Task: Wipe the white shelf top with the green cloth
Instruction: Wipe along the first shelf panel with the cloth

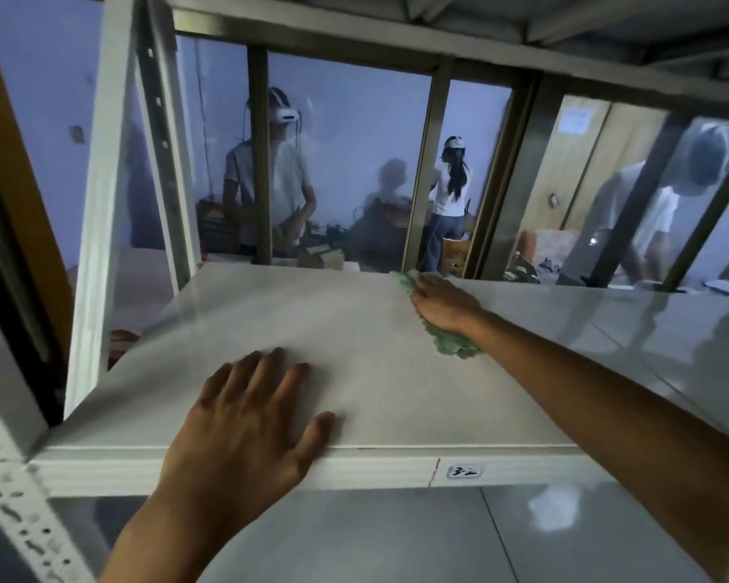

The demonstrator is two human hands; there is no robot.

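The white shelf top (pixel 320 330) fills the middle of the head view, its front edge near me. My right hand (pixel 442 302) reaches to the shelf's far edge and lies over the green cloth (pixel 453 345), pressing it on the board; crumpled cloth shows past the fingertips and below the wrist. Whether the fingers curl into the cloth cannot be told. My left hand (pixel 249 414) lies flat, fingers spread, on the shelf's front edge, holding nothing.
White perforated uprights (pixel 102 212) frame the shelf at left, and another shelf board sits overhead. A small label (pixel 466 471) marks the front rail. Behind the glass wall (pixel 354 162) several people stand. Glossy floor tiles lie below.
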